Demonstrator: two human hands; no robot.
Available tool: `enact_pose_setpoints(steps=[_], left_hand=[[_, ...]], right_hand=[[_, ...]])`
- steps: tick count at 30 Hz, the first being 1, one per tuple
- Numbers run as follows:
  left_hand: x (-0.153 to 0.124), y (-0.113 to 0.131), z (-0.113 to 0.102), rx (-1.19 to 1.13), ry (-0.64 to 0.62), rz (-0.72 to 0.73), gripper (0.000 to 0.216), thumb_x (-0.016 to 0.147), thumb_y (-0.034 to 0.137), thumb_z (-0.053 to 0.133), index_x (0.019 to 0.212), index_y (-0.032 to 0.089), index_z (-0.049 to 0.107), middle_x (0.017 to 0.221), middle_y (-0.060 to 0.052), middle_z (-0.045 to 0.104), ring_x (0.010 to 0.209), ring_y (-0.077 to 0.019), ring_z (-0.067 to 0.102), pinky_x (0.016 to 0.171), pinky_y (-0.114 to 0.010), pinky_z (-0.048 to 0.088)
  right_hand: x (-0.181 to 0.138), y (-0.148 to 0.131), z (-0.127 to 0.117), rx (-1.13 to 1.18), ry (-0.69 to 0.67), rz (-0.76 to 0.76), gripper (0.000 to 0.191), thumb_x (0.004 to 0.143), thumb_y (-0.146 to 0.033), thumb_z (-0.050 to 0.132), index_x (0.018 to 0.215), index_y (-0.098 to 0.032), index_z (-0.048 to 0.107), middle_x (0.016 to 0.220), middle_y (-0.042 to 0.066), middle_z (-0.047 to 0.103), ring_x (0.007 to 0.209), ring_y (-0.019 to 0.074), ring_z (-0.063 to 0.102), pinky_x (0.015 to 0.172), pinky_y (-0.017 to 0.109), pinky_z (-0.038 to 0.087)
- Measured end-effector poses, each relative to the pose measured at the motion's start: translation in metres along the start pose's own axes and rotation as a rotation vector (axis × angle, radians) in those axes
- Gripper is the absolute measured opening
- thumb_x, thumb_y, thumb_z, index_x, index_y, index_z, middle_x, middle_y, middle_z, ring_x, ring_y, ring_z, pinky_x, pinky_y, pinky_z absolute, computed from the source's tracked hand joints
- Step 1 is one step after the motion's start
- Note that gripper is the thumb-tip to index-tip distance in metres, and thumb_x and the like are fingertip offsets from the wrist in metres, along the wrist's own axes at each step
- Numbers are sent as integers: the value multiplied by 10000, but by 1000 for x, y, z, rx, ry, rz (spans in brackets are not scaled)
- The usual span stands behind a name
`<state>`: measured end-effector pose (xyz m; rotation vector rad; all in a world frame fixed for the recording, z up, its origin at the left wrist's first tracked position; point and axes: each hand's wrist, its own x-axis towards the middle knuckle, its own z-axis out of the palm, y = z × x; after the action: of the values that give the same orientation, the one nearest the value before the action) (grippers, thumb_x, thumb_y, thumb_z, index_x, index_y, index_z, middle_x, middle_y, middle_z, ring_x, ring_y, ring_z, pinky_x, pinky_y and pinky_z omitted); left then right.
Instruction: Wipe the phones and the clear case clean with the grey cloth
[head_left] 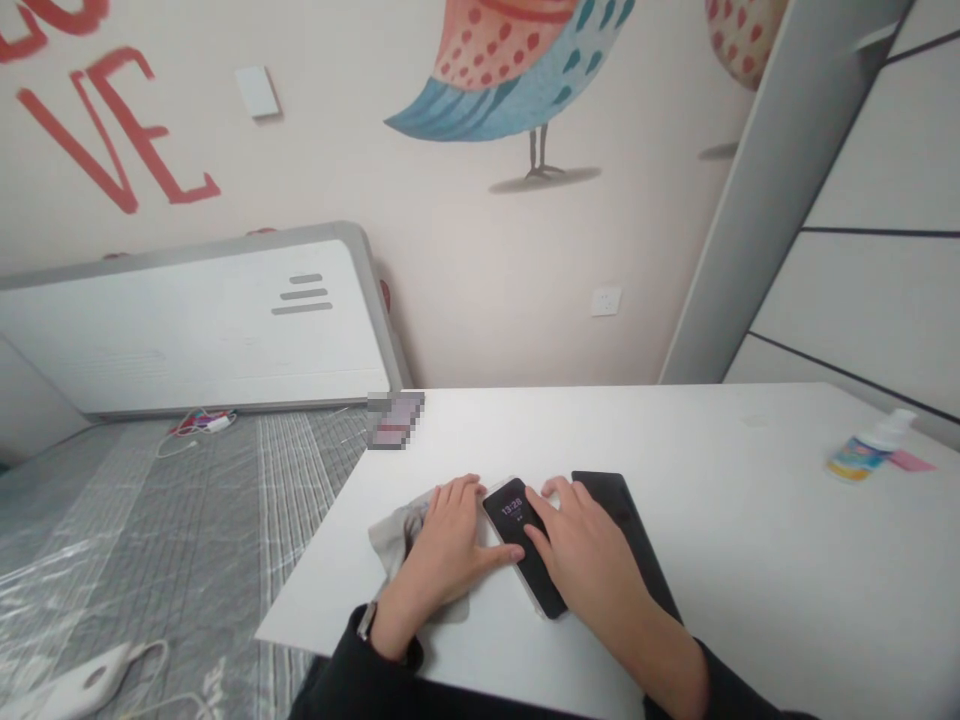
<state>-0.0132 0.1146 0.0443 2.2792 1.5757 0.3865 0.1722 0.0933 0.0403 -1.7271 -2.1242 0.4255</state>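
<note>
A smartphone (523, 540) lies on the white table (712, 500), its dark screen lit with the time 13:28. My right hand (581, 560) presses on its lower part, with the fingers over the screen. My left hand (442, 535) sits on a crumpled grey cloth (394, 535), and its thumb reaches the phone's edge. Just right of the phone, a flat black slab (622, 530) lies partly under my right hand. A watch (366, 622) shows on my left wrist.
A small spray bottle (870, 448) and a pink item (911, 461) stand at the table's right. Left of the table lies a bed with a grey striped sheet (172, 520), a white headboard (195, 330), cables, and a white charger (82, 685). A pixelated object (395, 420) sits at the table's back corner.
</note>
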Motion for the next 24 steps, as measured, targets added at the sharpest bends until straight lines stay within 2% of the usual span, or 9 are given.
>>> enact_pose_setpoints(steps=[3, 6, 10, 15, 17, 19, 20, 22, 24], left_hand=[[1, -4, 2, -38, 10, 3, 564, 799, 404, 794, 1249, 159, 558, 1447, -203, 540, 1412, -352, 453, 1188, -537, 324], [3, -8, 1, -77, 13, 6, 556, 775, 365, 808, 1228, 173, 550, 1403, -179, 557, 1369, -336, 484, 1169, -525, 351], [2, -9, -2, -121, 14, -8, 550, 729, 306, 832, 1187, 185, 552, 1333, -147, 582, 1306, -326, 508, 1166, -541, 334], [-4, -5, -7, -189, 34, -38, 537, 664, 272, 869, 1108, 210, 574, 1218, -100, 612, 1233, -320, 524, 1135, -535, 347], [-5, -4, -6, -223, 47, -55, 543, 617, 282, 900, 1058, 212, 591, 1188, -92, 615, 1234, -337, 513, 1124, -540, 352], [-5, -3, -5, -265, 66, -78, 537, 596, 281, 907, 1027, 205, 595, 1166, -92, 614, 1214, -342, 525, 1102, -535, 379], [-5, -2, -4, -287, 78, -88, 551, 606, 269, 896, 1058, 200, 589, 1173, -93, 613, 1210, -336, 535, 1099, -526, 388], [-10, 0, -2, -333, 121, -107, 687, 665, 260, 847, 1259, 193, 510, 1262, -111, 588, 1258, -318, 535, 1119, -511, 384], [-21, 7, 2, -496, 174, -143, 917, 744, 291, 794, 1491, 210, 268, 1440, -155, 489, 1312, -292, 530, 1150, -503, 367]], right_hand=[[2, 0, 0, 15, 4, -22, 328, 949, -148, 518, 1218, -189, 699, 1330, 171, 605, 1196, 371, 566, 1017, 514, 446], [7, 5, 3, 92, -14, -11, 330, 945, -179, 546, 1248, -146, 674, 1213, 177, 658, 1160, 361, 591, 1033, 514, 439], [15, 11, 9, 290, -45, 15, 276, 906, -202, 594, 1146, -131, 710, 1128, 162, 691, 1115, 331, 636, 1030, 470, 461], [16, 17, 14, 628, -53, 94, 490, 888, -217, 549, 1351, -66, 598, 1310, 220, 649, 1173, 310, 656, 1025, 459, 501], [15, 19, 14, 772, -81, 108, 557, 878, -253, 547, 1400, -59, 558, 1290, 221, 680, 1119, 300, 700, 972, 451, 546], [15, 21, 12, 908, -114, 103, 568, 850, -313, 573, 1365, -74, 596, 1222, 200, 732, 1061, 295, 736, 941, 442, 572], [14, 21, 10, 968, -119, 100, 567, 828, -346, 594, 1329, -83, 626, 1217, 194, 741, 1077, 299, 736, 960, 441, 569], [12, 21, 7, 1070, -94, 102, 577, 789, -413, 631, 1273, -101, 661, 1282, 192, 720, 1180, 309, 699, 1044, 441, 527], [8, 20, 4, 1142, -40, 121, 610, 784, -480, 642, 1279, -124, 651, 1365, 184, 677, 1275, 311, 642, 1111, 443, 477]])
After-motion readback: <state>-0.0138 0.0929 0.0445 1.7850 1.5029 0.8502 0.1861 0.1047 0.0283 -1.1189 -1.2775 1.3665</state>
